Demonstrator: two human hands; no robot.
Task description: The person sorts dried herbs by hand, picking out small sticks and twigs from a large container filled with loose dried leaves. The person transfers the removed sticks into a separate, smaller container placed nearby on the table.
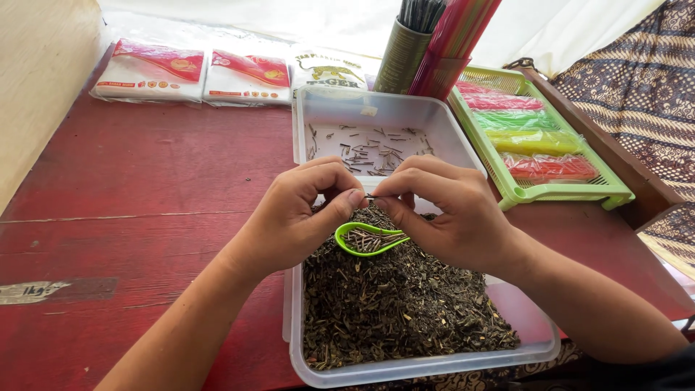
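A worn red wooden table [137, 181] filled the view — pale wall [36, 80] at left, white cloth [557, 29] behind, patterned brown fabric [637, 94] at right, under soft daylight.

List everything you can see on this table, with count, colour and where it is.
Clear tray: 1, near centre, holding dark dried leaves.
Clear tray behind it: 1, a few stems inside.
Green scoop: 1, on the leaves.
Green basket: 1, right, four coloured packs.
White-and-red packets: 3, far edge.
Cups: 2, back, holding sticks.
Red table: 1.
Left hand, right hand: fingers pinching a stem together.
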